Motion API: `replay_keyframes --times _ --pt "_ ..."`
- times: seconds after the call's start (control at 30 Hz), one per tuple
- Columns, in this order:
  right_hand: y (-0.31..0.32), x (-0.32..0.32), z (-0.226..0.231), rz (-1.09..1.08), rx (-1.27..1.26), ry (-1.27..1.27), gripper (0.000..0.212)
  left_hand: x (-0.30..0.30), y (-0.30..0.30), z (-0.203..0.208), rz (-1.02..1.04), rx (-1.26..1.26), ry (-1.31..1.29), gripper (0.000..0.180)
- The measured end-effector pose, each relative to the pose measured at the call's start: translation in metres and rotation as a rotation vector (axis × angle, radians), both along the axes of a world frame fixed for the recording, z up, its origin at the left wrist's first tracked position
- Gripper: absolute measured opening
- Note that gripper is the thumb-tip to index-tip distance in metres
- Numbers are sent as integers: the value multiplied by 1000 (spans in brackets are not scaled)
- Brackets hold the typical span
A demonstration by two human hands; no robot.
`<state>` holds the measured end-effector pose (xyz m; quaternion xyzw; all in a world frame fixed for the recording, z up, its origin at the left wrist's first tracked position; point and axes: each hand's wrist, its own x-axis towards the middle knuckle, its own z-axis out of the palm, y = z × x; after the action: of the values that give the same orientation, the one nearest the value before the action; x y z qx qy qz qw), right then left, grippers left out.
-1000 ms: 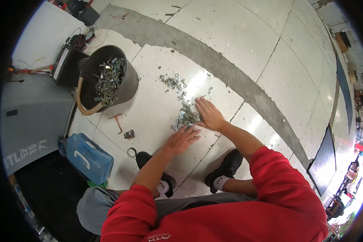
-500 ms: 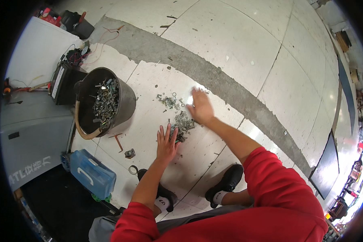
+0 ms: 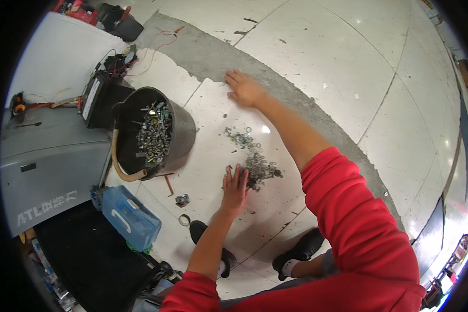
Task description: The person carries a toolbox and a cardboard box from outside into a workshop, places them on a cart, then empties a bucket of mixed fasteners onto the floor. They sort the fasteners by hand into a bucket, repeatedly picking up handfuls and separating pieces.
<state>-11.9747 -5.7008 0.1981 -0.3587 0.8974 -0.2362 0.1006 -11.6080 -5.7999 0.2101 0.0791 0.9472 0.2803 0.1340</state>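
A loose pile of small metal nuts and washers [image 3: 256,158] lies spread on the pale tiled floor. My left hand [image 3: 235,193] is open, its fingers apart, against the near left edge of the pile. Farther off, my right hand [image 3: 247,89] stretches out at the border of the grey strip, open with nothing visible in it. Whether its palm touches the floor I cannot tell. Left of the pile stands a dark bucket [image 3: 184,130] with a curved handle, holding many bolts and screws [image 3: 155,134].
A blue plastic case [image 3: 131,216], a roll of tape [image 3: 184,220], a small metal part [image 3: 182,199] and a rusty bent rod [image 3: 168,184] lie near the bucket. Behind it sits a black battery [image 3: 105,99] with wires. A bare grey strip [image 3: 208,57] crosses the tiles.
My right hand has moved away from the pile, farther out and slightly left. My left hand stays beside the pile. The whole view has shifted, so things appear farther right.
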Motion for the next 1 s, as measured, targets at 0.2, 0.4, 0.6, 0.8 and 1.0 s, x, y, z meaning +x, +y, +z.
replay_keyframes --times 0.2,0.4,0.6,0.8,1.0 --pt "14 17 -7 220 -16 -51 49 -16 -2 7 -26 83 -29 91" --pt "59 123 -7 530 -107 -209 45 4 -1 1 12 168 11 101" --pt "68 89 -16 -45 -178 133 55 -7 2 -11 452 20 231 77" --pt "63 152 8 406 -65 -127 65 -12 -53 -6 1102 -212 -242 71" --pt "85 246 31 551 -88 -148 82 34 -28 -14 537 24 22 65"
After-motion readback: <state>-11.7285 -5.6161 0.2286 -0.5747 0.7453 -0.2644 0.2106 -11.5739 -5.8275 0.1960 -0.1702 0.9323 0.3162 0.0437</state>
